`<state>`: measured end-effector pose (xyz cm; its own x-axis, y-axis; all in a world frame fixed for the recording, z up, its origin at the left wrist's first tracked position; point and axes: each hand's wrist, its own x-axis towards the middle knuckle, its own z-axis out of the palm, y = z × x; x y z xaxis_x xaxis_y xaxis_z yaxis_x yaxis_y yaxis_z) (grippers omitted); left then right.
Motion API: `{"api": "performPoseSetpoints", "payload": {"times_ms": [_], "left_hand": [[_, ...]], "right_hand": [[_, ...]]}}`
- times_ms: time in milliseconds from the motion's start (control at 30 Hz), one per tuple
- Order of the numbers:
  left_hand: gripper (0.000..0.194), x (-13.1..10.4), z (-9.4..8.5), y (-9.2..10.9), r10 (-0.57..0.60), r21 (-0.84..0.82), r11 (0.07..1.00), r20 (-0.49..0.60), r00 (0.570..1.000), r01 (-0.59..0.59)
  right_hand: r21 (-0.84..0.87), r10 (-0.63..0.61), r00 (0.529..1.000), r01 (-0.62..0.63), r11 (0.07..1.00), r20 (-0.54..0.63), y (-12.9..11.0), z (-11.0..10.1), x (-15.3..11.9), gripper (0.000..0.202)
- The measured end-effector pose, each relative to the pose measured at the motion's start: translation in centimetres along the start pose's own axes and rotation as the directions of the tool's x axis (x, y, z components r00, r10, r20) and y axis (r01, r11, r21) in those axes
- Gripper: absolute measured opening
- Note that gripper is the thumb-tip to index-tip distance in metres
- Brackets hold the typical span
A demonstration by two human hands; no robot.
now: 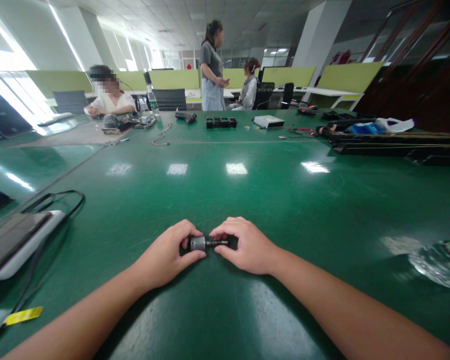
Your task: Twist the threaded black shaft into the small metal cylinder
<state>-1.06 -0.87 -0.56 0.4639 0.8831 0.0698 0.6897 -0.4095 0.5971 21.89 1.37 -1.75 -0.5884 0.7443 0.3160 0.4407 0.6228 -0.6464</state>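
Observation:
A small metal cylinder with a thin, ridged shaft (198,243) lies crosswise between my two hands, low over the green table or on it; I cannot tell which. My left hand (168,254) is closed around its thick grey end, thumb in front and fingers behind. Around the thin dark shaft on the other side, my right hand (246,245) curls with thumb and fingertips close to the metal. The fingertips of both hands are a short gap apart. Part of the cylinder's left end is hidden in my left hand.
A phone (17,240) rests on a white block with a black cable at the left. At the right edge stands a clear plastic bottle (440,262). Across the green table (225,195) are a power drill (186,117), a black part (221,123) and dark rails (390,144). Several people are beyond.

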Motion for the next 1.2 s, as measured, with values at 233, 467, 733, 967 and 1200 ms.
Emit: {"api": "performPoseSetpoints", "payload": {"times_ms": [233,467,733,967,1200], "left_hand": [[0.022,-0.03,-0.05,0.13,-0.007,0.012,1.000,0.005,1.000,0.007],[0.021,0.10,-0.07,0.17,-0.004,0.021,1.000,0.003,1.000,0.004],[0.022,0.08,-0.14,0.19,-0.006,0.022,1.000,0.002,1.000,0.006],[0.022,-0.02,-0.18,0.22,-0.003,0.023,1.000,0.006,1.000,0.002],[0.022,0.12,-0.09,0.32,-0.009,0.038,0.999,0.001,1.000,0.009]], "right_hand": [[-0.012,-0.005,1.000,0.005,1.000,0.012,0.14,0.01,0.05,0.020],[-0.023,0.001,1.000,-0.001,1.000,0.028,0.26,0.17,0.13,0.020],[-0.030,0.000,0.999,0.001,1.000,0.033,0.13,0.08,0.15,0.019],[-0.038,0.005,0.999,-0.004,0.999,0.042,0.06,-0.01,0.16,0.019],[-0.046,-0.024,0.998,0.027,0.999,0.054,0.10,0.07,0.12,0.022]]}}
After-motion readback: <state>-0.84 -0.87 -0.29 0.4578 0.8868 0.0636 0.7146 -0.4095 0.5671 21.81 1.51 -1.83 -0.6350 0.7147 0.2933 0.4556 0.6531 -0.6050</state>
